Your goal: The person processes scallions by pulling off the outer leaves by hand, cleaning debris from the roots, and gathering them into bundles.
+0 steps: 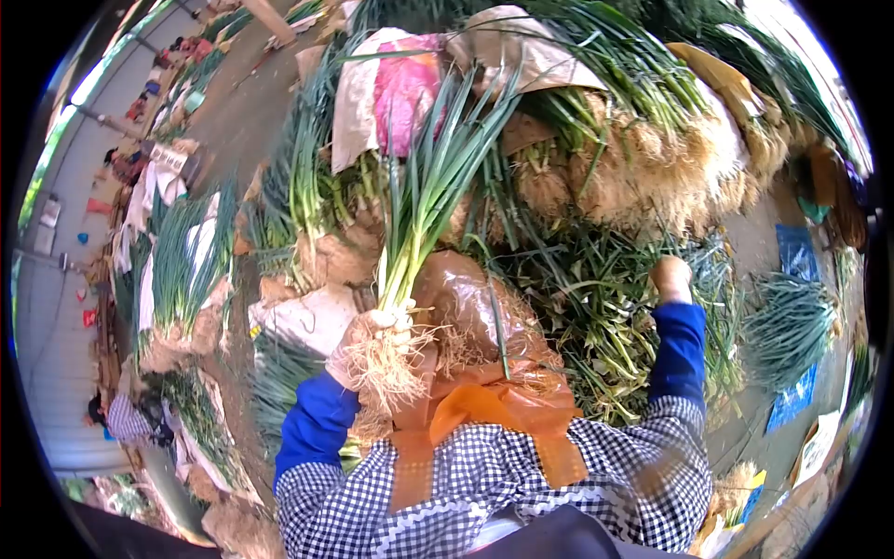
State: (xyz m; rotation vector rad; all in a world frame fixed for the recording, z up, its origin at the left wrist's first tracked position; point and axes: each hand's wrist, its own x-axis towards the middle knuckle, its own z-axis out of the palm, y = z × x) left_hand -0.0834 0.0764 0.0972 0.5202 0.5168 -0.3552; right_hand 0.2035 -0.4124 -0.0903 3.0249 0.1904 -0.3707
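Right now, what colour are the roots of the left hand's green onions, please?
The roots are pale tan, clearest in the head view.

Left arm (317, 429): bent at the elbow, with the forearm angled forward and inward.
Left hand (350, 347): raised before the chest, its fingers closed in a grip.
Right arm (679, 359): stretched forward on the right side.
Right hand (670, 274): placed farther ahead; its fingers are mostly hidden, though they appear to be curled.

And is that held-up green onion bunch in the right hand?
No, the left hand grips the green onion bunch, while the right hand is by the loose leaves.
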